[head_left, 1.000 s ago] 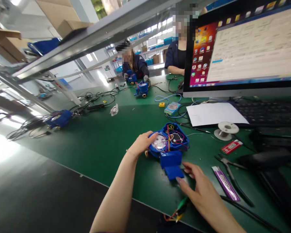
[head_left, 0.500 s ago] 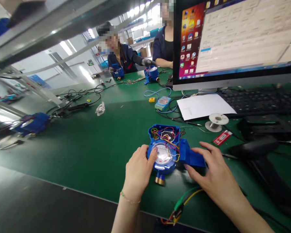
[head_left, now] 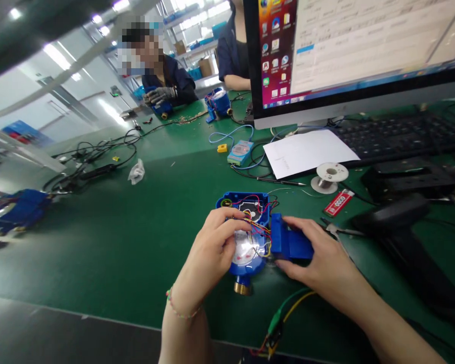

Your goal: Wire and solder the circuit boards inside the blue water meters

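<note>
An open blue water meter lies on the green table, with red, yellow and black wires over its round dial and a brass fitting at its near end. My left hand curls round the meter's left side, fingers over the dial. My right hand grips the blue hinged cover block at the meter's right side.
A monitor and black keyboard stand at the right, with white paper, a solder spool, a red lighter and pliers nearby. Clip leads lie at the near edge. Two other people work on blue meters at the far end.
The meter has been turned so its brass end faces me, and both hands have closed in on it. My left fingers moved over the dial; my right hand took hold of the cover block.
</note>
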`<control>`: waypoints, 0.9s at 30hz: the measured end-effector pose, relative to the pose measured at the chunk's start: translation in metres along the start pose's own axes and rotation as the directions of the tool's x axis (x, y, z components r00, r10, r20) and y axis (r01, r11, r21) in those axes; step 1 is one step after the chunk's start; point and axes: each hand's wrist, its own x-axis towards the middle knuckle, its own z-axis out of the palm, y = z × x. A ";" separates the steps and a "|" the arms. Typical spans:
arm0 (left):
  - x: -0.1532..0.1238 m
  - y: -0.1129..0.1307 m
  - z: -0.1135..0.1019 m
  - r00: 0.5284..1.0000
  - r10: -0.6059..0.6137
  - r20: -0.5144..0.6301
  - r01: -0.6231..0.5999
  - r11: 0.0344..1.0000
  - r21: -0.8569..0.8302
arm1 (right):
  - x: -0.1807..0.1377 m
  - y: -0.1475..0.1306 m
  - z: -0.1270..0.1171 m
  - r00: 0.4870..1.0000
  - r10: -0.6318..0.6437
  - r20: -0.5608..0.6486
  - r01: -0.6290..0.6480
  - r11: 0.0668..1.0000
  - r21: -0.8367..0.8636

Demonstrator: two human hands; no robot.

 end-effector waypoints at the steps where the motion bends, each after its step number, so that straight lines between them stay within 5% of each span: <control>1: 0.000 0.003 0.001 0.999 0.033 0.011 -0.033 0.999 -0.019 | 0.001 -0.001 -0.004 1.000 0.007 -0.002 -0.007 1.000 0.030; 5: -0.003 0.012 0.005 0.991 0.134 0.026 -0.131 0.987 -0.089 | 0.007 -0.003 -0.021 0.988 0.150 -0.017 -0.138 0.941 0.310; 8: -0.005 0.010 0.011 0.987 0.136 -0.091 -0.146 0.982 -0.121 | 0.016 0.000 -0.029 0.957 0.284 0.054 -0.250 0.718 0.650; 11: -0.007 0.006 0.017 0.972 0.103 -0.209 -0.139 0.976 -0.168 | 0.025 0.003 -0.030 0.920 0.369 0.130 -0.312 0.492 0.813; 17: -0.006 0.003 0.021 0.943 -0.071 -0.325 0.053 0.997 -0.064 | 0.037 0.010 -0.024 0.817 0.462 0.345 -0.431 0.092 0.897; 21: 0.002 -0.001 0.019 0.967 -0.166 -0.195 0.165 0.986 -0.025 | 0.047 0.019 -0.016 0.760 0.460 0.460 -0.414 -0.203 0.887; 27: 0.018 -0.009 0.006 0.938 -0.323 -0.128 0.306 0.942 -0.141 | 0.065 0.018 -0.003 0.679 0.454 0.577 -0.465 -0.342 0.817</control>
